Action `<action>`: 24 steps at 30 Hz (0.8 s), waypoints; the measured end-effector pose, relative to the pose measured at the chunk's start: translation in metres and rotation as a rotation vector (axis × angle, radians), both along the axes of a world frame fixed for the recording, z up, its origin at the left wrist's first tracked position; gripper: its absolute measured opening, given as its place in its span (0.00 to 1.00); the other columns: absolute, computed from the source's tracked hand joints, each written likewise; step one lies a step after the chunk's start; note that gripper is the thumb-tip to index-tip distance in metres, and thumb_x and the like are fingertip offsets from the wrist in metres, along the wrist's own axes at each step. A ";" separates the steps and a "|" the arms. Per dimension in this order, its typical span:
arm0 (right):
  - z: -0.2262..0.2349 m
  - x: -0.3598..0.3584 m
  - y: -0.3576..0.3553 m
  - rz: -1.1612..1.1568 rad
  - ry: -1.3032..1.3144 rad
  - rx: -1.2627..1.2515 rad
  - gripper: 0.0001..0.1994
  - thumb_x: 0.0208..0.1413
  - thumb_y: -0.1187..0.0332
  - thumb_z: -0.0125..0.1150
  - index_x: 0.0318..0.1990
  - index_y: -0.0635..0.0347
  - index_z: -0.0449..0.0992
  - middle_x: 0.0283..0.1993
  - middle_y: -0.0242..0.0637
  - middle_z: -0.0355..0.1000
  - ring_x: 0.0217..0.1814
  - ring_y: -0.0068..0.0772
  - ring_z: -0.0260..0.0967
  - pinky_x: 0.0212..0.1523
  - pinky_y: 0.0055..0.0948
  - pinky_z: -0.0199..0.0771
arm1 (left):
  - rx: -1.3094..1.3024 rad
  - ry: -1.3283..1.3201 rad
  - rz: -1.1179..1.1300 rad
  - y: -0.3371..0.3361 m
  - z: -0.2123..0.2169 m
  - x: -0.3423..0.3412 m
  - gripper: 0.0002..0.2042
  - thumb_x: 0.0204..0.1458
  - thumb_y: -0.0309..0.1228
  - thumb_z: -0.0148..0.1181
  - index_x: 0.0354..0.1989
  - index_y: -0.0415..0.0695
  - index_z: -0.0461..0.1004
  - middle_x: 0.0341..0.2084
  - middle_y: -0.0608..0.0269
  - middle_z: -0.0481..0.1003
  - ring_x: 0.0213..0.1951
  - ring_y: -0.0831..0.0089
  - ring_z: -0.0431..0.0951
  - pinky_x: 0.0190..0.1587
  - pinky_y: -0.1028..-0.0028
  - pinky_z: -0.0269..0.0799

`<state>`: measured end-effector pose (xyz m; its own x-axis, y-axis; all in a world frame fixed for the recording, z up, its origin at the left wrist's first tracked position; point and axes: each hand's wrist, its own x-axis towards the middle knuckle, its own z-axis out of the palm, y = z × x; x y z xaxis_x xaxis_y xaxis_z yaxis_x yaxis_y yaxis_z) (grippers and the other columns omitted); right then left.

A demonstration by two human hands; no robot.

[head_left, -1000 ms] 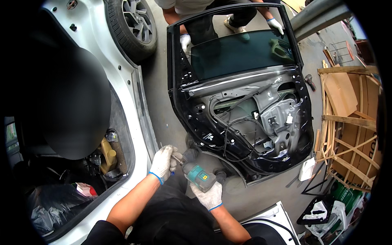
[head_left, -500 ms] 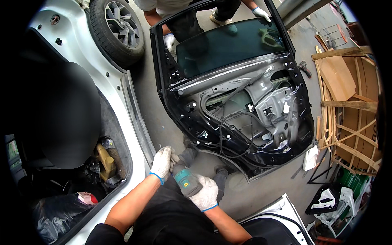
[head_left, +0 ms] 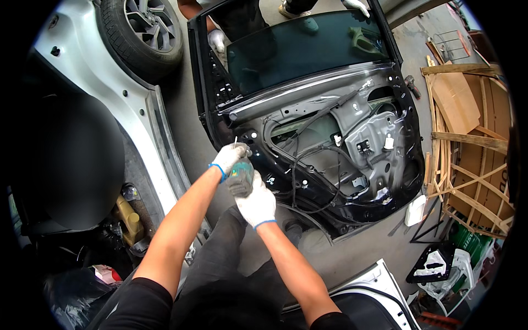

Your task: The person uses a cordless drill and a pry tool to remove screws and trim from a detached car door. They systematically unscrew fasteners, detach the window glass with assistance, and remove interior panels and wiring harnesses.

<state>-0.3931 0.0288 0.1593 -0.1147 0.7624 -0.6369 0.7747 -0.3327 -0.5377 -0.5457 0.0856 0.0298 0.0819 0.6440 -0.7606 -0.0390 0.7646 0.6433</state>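
A teal and dark grey cordless drill (head_left: 240, 177) is gripped in my gloved right hand (head_left: 259, 202), its base toward me and its front over the door's near left edge. Close by the drill's front, my gloved left hand (head_left: 227, 158) is closed, with a thin pale rod (head_left: 236, 142) sticking up between the fingers. Ahead lies a black car door (head_left: 308, 190) with its inner panel off, showing grey metal, cables and a dark window glass (head_left: 308, 52). Whether the drill touches the door is hidden behind my hands.
Across the door, a person's gloved hands (head_left: 216, 40) are at the window frame. To the left stands a white car body (head_left: 88, 71) with a wheel (head_left: 151, 30). Wooden crating (head_left: 467, 140) is on the right; another tool (head_left: 412, 87) lies on the floor. A white panel (head_left: 385, 278) is near me.
Both my hands have moved forward with the drill, from over my legs to the door's near left edge. The view has shifted slightly. The other person's hands remain at the window frame.
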 end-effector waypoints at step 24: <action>-0.050 -0.028 0.093 -0.562 0.168 -0.246 0.38 0.45 0.50 0.67 0.54 0.71 0.61 0.41 0.63 0.76 0.47 0.60 0.76 0.49 0.46 0.76 | -0.152 -0.562 0.187 0.049 -0.095 -0.015 0.10 0.59 0.31 0.54 0.47 0.44 0.74 0.37 0.62 0.78 0.39 0.68 0.78 0.45 0.68 0.77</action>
<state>-0.4215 0.1220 0.1090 0.1465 0.5689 -0.8093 0.3579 -0.7932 -0.4928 -0.5604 0.1343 -0.0653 0.3934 0.5741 -0.7181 -0.4833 0.7936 0.3696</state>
